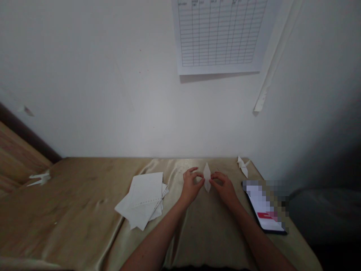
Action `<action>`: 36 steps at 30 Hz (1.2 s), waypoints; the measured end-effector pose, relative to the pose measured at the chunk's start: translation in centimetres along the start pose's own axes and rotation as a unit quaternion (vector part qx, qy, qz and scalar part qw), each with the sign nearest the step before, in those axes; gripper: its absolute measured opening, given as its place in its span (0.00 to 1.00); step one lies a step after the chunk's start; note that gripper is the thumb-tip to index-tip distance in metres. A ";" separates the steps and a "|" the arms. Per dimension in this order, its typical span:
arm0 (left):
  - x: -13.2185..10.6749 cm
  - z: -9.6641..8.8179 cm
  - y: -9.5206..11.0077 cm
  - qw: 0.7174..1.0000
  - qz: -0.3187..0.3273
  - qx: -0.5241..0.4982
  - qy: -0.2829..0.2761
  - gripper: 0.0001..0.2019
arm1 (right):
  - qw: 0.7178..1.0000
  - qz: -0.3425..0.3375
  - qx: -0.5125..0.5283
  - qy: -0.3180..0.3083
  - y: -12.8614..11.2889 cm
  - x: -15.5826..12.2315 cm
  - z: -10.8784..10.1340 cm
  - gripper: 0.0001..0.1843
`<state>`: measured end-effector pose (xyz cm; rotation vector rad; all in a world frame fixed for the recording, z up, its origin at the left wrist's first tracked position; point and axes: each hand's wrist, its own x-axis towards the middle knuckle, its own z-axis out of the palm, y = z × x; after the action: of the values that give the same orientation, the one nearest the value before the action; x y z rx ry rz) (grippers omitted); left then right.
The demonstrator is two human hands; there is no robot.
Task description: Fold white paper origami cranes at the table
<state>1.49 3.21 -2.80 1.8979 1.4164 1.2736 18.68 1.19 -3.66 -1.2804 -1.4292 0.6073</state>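
Observation:
A small white folded paper (207, 176), narrow and pointed at both ends, stands upright between my hands above the tan cloth-covered table (84, 210). My left hand (191, 184) pinches its left edge with thumb and fingers. My right hand (222, 185) pinches its right edge the same way. Both forearms reach in from the bottom of the view.
A loose stack of white paper sheets (143, 199) lies left of my hands. A finished folded paper crane (242, 165) sits at the table's back right. A phone (265, 209) lies at the right edge. Another paper figure (41, 178) rests far left. A gridded chart (220, 34) hangs on the wall.

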 end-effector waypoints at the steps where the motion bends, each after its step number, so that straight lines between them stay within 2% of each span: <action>1: 0.0 0.0 -0.1 1.000 0.001 -0.001 -0.002 0.08 | 1.000 -0.005 0.001 -0.003 0.1 0.0 0.0 0.08; 8: -0.1 0.1 -0.3 0.999 0.021 -0.005 -0.024 0.06 | 1.000 -0.015 -0.006 -0.006 0.8 0.2 0.0 0.08; 17: -0.3 0.1 0.4 0.998 0.059 0.004 -0.019 0.03 | 0.999 -0.029 -0.026 0.000 0.5 0.2 0.2 0.09; 25: 0.1 0.1 -0.1 1.000 0.025 -0.006 -0.014 0.03 | 1.000 -0.019 -0.017 -0.001 0.6 0.3 0.1 0.09; 31: 0.2 0.3 -0.4 1.000 0.004 -0.021 0.001 0.03 | 0.998 -0.052 -0.040 0.000 0.3 0.4 0.6 0.10; 36: 0.3 0.2 -0.2 0.999 -0.005 -0.046 -0.002 0.03 | 0.998 -0.045 -0.047 -0.016 -0.2 0.4 0.3 0.09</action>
<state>1.58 3.61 -2.89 1.8304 1.3397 1.3057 18.39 1.61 -3.47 -1.2780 -1.5497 0.5079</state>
